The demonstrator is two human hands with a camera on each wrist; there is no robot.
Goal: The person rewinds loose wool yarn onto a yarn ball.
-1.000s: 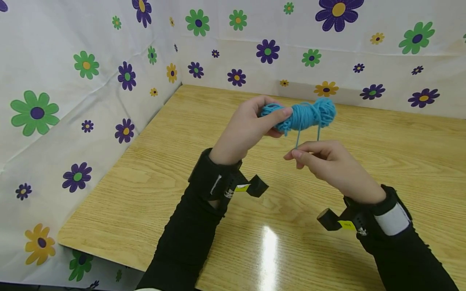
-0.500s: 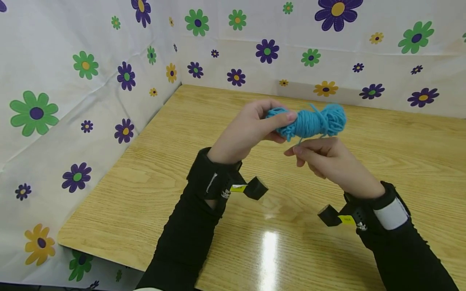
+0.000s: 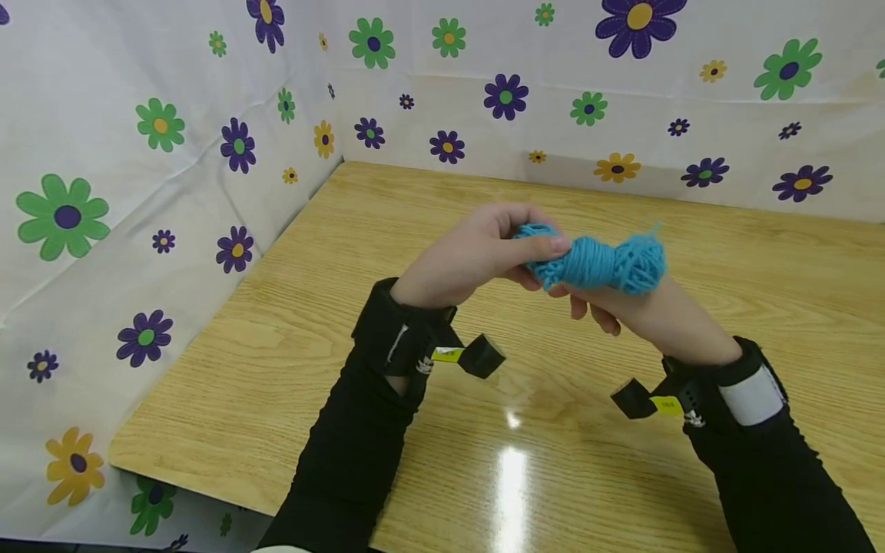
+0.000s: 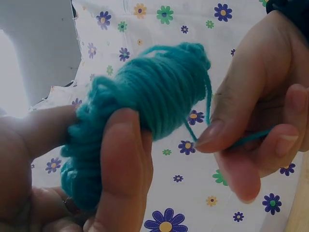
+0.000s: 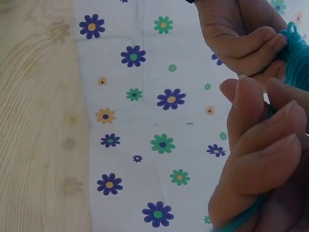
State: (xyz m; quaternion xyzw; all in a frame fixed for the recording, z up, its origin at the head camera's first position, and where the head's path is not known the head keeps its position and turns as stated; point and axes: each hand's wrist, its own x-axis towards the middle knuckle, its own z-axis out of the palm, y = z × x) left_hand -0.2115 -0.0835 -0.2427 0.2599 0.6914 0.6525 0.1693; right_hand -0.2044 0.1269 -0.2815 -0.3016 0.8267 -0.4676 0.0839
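A skein of blue yarn (image 3: 591, 263), wound tightly round its middle, is held up over the table. My left hand (image 3: 477, 257) grips its left end, thumb on the near side and fingers behind. In the head view the skein partly covers my right hand (image 3: 646, 313), which is close below it. The left wrist view shows my right hand (image 4: 260, 96) pinching a yarn strand (image 4: 190, 130) between thumb and forefinger. Past that pinch, the strand runs across the right fingers. In the right wrist view, yarn (image 5: 246, 217) also crosses the lower part of that hand.
The wooden table (image 3: 290, 338) lies under both hands, its rounded front left corner in sight. A white flower-print cloth (image 3: 429, 92) hangs along the left and back. Black wrist cameras (image 3: 482, 355) stick out from both wrists.
My left hand has lowered the skein and carried it slightly right, and its right end now overlaps my right hand. The strands hanging between skein and right hand are now hidden in the head view.
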